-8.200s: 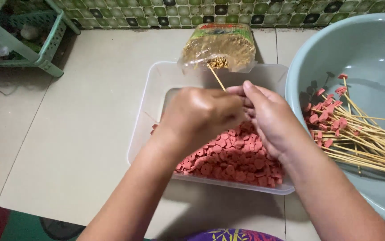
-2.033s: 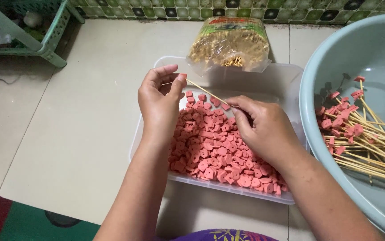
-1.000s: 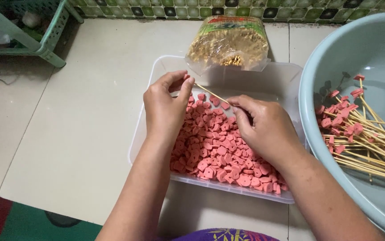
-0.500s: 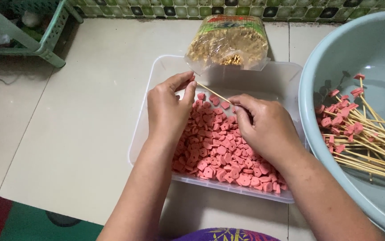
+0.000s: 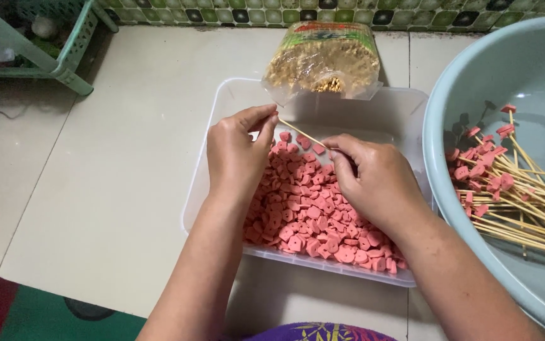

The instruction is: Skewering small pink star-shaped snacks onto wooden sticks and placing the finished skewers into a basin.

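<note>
Pale floor tiles (image 5: 114, 170) underneath everything, with a band of small green and dark wall tiles (image 5: 323, 11) along the top. A green plastic rack (image 5: 38, 44) in the top left corner, a red and green mat (image 5: 26, 312) at the bottom left.

On the floor in the middle, a clear plastic tub (image 5: 222, 126) with a heap of pink sausage slices (image 5: 313, 211) inside. Leaning on the far edge of the tub, a clear bag of bamboo sticks (image 5: 326, 63). To the right, a big pale blue-green basin (image 5: 449, 189) holding a pile of filled sticks (image 5: 525, 196), each with pink slices near one end.

Over the tub, a thin bamboo skewer (image 5: 304, 135), bare and slanted, running from the left hand (image 5: 237, 155) down to the right hand (image 5: 373, 183). Just above the pink slices, not touching them as far as can be seen.

Left grip: thumb and first fingers pinched tight on the upper end of the skewer, other fingers curled in. Right grip: fingers closed around the lower end of the skewer, knuckles up, fingertips low near the slices. Cannot tell whether a slice sits under those fingers. Both hands close together, well apart from the basin
</note>
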